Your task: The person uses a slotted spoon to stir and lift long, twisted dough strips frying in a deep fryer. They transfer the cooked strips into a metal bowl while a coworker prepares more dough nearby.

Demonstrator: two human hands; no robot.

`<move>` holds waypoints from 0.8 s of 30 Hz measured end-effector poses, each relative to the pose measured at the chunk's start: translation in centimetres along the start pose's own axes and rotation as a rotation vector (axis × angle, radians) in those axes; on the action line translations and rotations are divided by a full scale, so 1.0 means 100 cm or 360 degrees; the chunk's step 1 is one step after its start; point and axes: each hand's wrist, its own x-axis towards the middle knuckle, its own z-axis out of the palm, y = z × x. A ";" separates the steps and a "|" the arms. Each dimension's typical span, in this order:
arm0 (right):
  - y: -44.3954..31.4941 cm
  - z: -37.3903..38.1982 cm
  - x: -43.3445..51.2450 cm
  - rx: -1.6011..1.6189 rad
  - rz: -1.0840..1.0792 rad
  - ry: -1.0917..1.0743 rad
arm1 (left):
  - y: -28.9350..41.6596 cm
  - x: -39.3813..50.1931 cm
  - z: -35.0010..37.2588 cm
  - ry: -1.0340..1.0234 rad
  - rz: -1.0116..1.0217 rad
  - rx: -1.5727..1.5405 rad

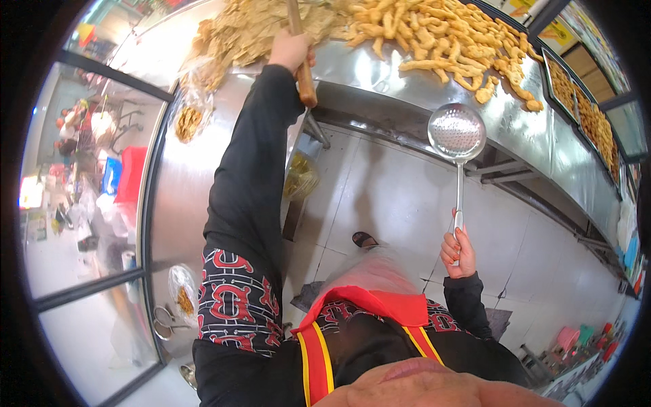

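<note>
My left hand [291, 51] grips a wooden handle [306, 84], whose far end runs out of the frame at the top. It is over a heap of thin, flat, pale-brown crisp pieces [244, 30] on the steel counter. My right hand [459, 253] holds the metal handle of a perforated skimmer ladle [456, 132], its round bowl pointing away from me near the counter's front edge. Beyond the bowl lies a large pile of golden fried dough twists [442, 35] on the steel counter [366, 71]. Whatever is on the far end of the wooden handle is out of view.
Trays of small brown snacks [562, 84] line the right of the counter. Plastic bags of brown bits [188, 123] lie on the left steel surface, beside small wire strainers [164, 323]. Framed glass panes [91, 178] stand at the left. Tiled floor [396, 188] shows below.
</note>
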 end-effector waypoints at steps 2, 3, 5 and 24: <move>-0.002 0.014 0.009 -0.0117 0.0006 -0.0090 | 0.006 -0.041 -0.036 -0.0067 -0.0096 -0.0429; -0.004 0.023 0.016 -0.0202 0.0009 -0.0160 | 0.008 -0.070 -0.055 -0.0079 -0.0125 -0.0684; -0.001 0.045 0.033 -0.0384 0.0034 -0.0302 | 0.008 -0.147 -0.091 -0.0251 -0.0171 -0.1195; 0.113 0.225 -0.013 -0.1311 0.2038 -0.1830 | 0.042 -0.726 0.193 0.2146 0.0604 -0.1242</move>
